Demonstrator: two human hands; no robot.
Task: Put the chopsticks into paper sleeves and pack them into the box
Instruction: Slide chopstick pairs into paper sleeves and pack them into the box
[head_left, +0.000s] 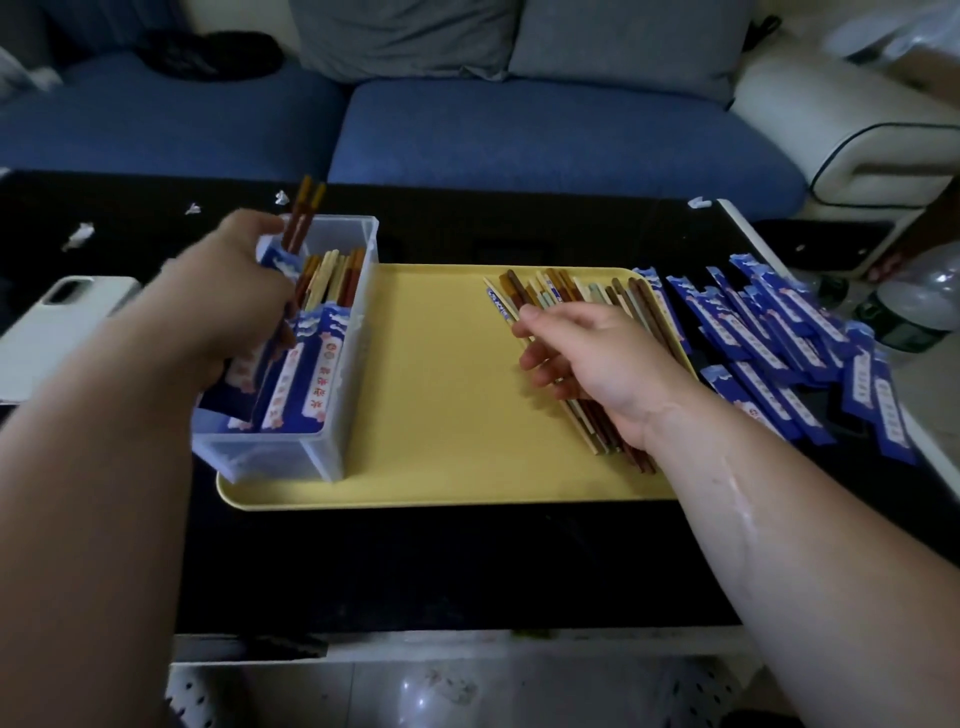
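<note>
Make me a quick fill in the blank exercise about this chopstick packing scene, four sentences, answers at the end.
The tray under the clear box is ____.
The left hand holds a sleeved pair over the clear ____.
The right hand grips loose chopsticks lying on the ____.
The empty sleeves piled right of the tray are ____.
Missing words: yellow, box, tray, blue.
</note>
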